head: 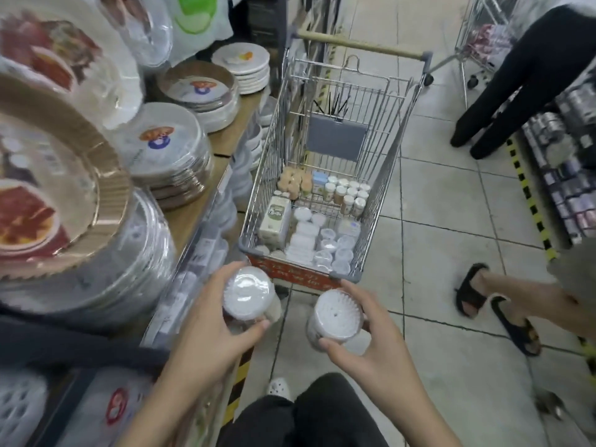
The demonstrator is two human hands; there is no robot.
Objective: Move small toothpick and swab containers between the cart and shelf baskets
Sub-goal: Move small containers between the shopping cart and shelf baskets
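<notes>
The left hand (216, 321) grips a round clear plastic swab container (247, 293); the right hand (364, 337) grips a second round container (335, 319) with a ribbed white lid. Both are held just before the near rim of the wire shopping cart (380, 201), above bare tiled floor (445, 240). Inside the cart stand small capped bottles (346, 196). Left, wrapped plate stacks (167, 150) overhang the shelf edge.

A shop aisle floored in pale grey tiles (448, 240), edged by black-and-yellow hazard tape (529, 201). Wrapped stacks of disposable plates (167, 146) crowd a wooden shelf (232, 130) at left; silver packaged goods (567, 175) line the right.
</notes>
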